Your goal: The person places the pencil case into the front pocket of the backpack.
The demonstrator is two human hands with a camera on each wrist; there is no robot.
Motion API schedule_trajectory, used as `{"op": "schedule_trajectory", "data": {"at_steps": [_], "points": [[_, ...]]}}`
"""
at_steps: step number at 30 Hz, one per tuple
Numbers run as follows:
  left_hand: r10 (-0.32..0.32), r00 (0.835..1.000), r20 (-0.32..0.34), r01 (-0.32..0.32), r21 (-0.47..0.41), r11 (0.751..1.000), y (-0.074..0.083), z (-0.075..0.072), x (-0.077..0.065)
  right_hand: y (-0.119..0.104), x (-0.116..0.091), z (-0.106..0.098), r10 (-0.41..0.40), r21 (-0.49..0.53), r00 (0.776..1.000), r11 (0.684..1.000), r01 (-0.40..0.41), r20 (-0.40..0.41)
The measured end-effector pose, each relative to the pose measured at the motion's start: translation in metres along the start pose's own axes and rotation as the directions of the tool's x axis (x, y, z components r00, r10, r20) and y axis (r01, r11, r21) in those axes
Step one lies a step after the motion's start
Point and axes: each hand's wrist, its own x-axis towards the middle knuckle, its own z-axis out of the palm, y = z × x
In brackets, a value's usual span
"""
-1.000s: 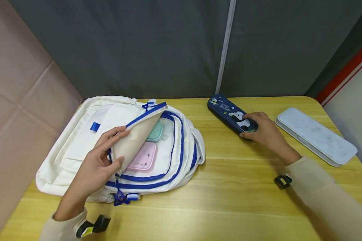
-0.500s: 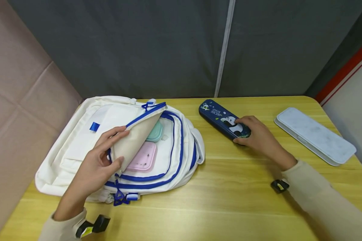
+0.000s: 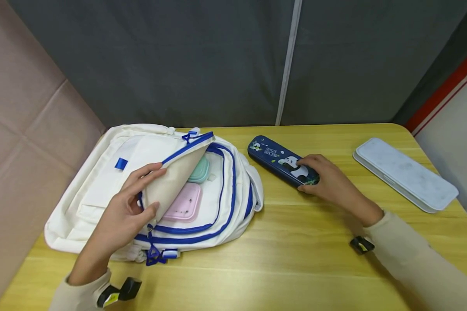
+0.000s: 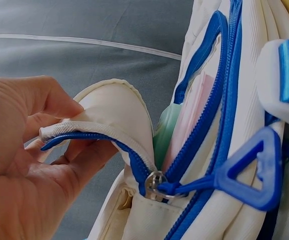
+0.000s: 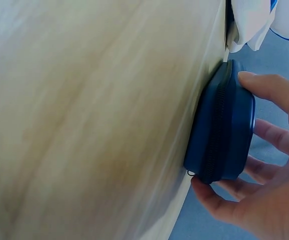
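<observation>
A white backpack (image 3: 113, 185) with blue zips lies on the table at the left, its front pocket unzipped. My left hand (image 3: 124, 207) pinches the pocket's flap (image 4: 114, 107) between thumb and fingers and folds it back. Inside the pocket show a pink case (image 3: 184, 203) and a mint green case (image 3: 199, 169), each partly covered by the flap. To the right of the bag, my right hand (image 3: 331, 181) grips the near end of a dark blue zipped pencil case (image 3: 274, 157) printed with a panda. In the right wrist view the case (image 5: 222, 125) sits at the tabletop.
A pale grey-white flat case (image 3: 406, 175) lies on the wooden table (image 3: 295, 259) at the far right. Behind the table hangs a dark grey curtain (image 3: 179, 65). A padded beige wall (image 3: 31, 129) borders the left side. A blue triangular zip pull (image 4: 252, 170) hangs by the bag.
My right hand has moved the panda pencil case left and slightly nearer, towards the backpack. My left hand keeps the flap folded back in the same place.
</observation>
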Motion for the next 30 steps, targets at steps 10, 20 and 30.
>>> {"op": "schedule_trajectory", "data": {"at_steps": [10, 20, 30], "points": [[-0.003, 1.000, -0.003, 0.003, 0.012, 1.000, 0.0004, 0.0000, -0.0001, 0.0009, -0.0012, 0.0006, -0.002, -0.011, 1.000, 1.000, 0.003, 0.022], [0.004, 1.000, -0.009, -0.004, 0.007, 1.000, 0.0000, 0.0002, 0.0002, 0.0036, -0.0033, 0.0025, -0.029, 0.003, 1.000, 1.000, 0.029, -0.012], [0.005, 1.000, -0.013, -0.005, -0.005, 1.000, 0.0005, -0.0002, 0.0002, 0.0024, -0.0028, 0.0006, -0.040, 0.018, 0.999, 0.999, 0.040, -0.038]]}}
